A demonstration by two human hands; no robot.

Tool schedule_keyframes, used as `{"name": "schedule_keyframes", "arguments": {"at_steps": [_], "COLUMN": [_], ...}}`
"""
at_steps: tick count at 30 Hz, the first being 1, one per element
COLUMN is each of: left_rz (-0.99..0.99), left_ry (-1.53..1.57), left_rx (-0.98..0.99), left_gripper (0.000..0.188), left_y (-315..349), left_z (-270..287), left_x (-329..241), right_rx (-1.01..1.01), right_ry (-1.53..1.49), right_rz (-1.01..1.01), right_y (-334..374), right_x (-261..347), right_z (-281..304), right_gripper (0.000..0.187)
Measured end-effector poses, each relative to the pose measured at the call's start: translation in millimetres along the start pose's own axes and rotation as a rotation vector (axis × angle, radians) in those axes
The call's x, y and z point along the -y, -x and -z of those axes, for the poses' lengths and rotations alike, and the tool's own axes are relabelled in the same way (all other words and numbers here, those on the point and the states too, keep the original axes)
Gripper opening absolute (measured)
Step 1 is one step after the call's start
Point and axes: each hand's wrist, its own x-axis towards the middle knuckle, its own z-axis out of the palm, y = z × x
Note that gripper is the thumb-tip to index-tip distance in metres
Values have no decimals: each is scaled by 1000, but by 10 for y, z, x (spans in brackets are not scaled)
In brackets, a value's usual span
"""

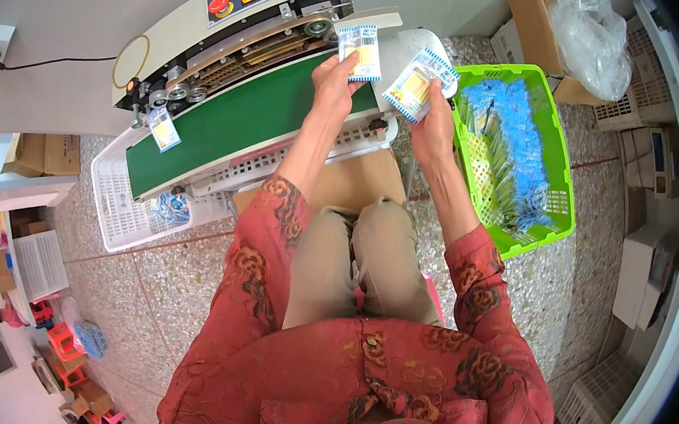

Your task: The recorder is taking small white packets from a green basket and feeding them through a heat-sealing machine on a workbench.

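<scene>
Packet 1 [368,46] is pinched in the left hand [333,86], by the green belt [268,107]; packet 2 [412,85] is pinched, tilted, in the right hand [434,131], near the green basket [559,149]. Both forearms reach forward. The packets look flat with blue-striped edges and yellow contents; thumbs cover parts of both.

Blue-edged white packet [363,48], yellow middle, nearly straight, similar packet [412,85] just beside, tilted
</scene>
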Motion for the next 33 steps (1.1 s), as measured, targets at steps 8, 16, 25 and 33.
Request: {"name": "schedule_keyframes", "arguments": {"at_steps": [8, 16, 25, 33], "left_rz": [-53, -123, 219, 58], "left_ry": [-25, 50, -40, -103], "left_rx": [-195, -382, 29, 130], "left_gripper": [15, 23, 28, 17], "left_y": [-340, -261, 444, -28], "left_z": [61, 374, 205, 116], "left_x": [54, -146, -162, -84], "right_rx": [2, 19, 114, 187], "right_ry": [37, 111, 263, 358], "right_rz": [-21, -67, -89, -199], "right_y": [39, 70, -217, -654], "right_x": [-6, -46, -146, -235], "right_z": [16, -96, -221, -442], "right_gripper": [38, 34, 34, 32]}}
